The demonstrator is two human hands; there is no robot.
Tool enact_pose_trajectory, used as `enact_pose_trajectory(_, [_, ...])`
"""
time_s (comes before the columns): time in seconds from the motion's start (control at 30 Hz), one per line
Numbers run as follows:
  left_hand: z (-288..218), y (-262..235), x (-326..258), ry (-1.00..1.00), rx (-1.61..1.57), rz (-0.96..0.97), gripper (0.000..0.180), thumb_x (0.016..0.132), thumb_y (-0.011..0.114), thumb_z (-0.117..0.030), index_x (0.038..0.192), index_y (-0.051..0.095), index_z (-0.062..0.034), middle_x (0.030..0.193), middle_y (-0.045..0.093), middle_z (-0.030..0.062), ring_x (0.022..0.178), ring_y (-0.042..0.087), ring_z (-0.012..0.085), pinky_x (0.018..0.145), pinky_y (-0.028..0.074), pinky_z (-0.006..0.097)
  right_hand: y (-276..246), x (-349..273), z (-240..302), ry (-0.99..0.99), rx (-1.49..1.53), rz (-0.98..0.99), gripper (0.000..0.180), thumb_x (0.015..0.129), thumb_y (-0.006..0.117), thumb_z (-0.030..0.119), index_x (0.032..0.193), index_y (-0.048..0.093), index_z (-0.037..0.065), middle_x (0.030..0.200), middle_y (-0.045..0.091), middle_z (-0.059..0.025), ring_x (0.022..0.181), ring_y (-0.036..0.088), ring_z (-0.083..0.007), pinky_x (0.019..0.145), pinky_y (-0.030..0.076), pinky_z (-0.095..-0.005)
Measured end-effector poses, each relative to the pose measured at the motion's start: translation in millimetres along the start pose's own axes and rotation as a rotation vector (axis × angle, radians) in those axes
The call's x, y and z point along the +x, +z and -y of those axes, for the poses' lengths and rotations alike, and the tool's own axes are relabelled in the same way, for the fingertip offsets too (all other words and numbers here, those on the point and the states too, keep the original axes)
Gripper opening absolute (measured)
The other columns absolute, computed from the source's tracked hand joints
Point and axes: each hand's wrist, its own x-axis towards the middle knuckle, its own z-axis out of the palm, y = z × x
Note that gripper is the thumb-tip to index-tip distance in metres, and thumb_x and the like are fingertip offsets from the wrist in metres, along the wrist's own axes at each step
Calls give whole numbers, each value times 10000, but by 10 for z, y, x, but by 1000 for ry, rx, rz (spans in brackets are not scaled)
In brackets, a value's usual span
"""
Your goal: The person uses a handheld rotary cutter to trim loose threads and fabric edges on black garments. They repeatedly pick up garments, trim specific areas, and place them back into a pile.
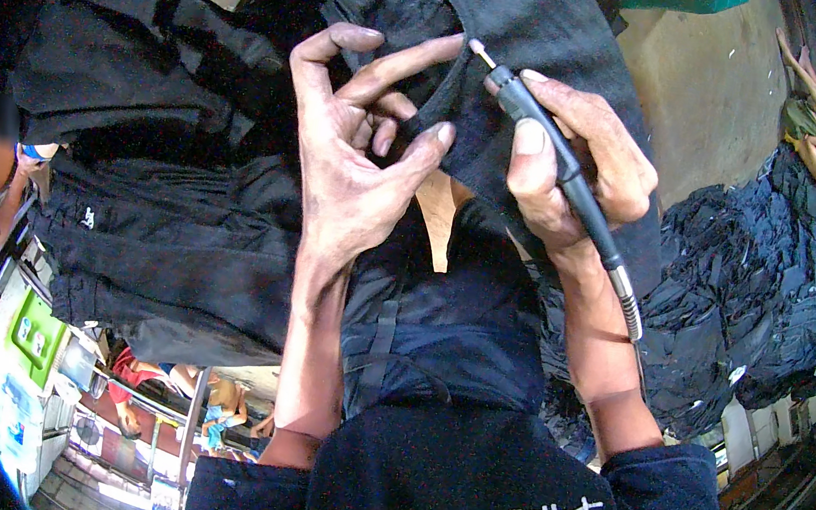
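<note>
My right hand [580,159] is closed around a slim black pen-shaped rotary tool [565,157], with a pale tip at its upper end and a ribbed cord sleeve at its lower end. Its tip points up and left, close to a seam edge on a black cloth garment [554,30]. My left hand [356,138] lies against the same garment, thumb and index finger stretched wide apart. The index fingertip is at the seam edge near the tool tip, and the thumb rests on the cloth lower down. Its other fingers are bent, partly hidden.
Black trousers [169,228] lie spread on the left. A large heap of dark garments [747,284] sits at the right. Another person's bare limbs [811,120] show at the far right. More people and a green tray [36,339] appear at lower left.
</note>
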Motion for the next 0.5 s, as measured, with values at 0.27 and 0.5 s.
enact_pose_trajectory(0.27, [-72, 61, -47, 67, 166, -60, 757, 836, 820, 50, 1395, 328, -92, 1357, 737, 121, 805, 539, 64, 678, 420, 182, 32, -33, -7, 74, 90, -57, 242, 991, 658, 48, 1186, 730, -75, 1035, 805, -198, 955, 803, -273, 864, 637, -353])
enact_pose_trajectory(0.5, [-387, 264, -91, 188, 822, -115, 936, 688, 1001, -214, 1457, 491, -55, 981, 719, 130, 864, 722, 310, 785, 580, 399, -830, -667, -162, 106, 137, -188, 291, 1097, 638, 219, 1257, 725, -9, 1277, 745, -219, 1218, 709, -331, 1071, 538, -434])
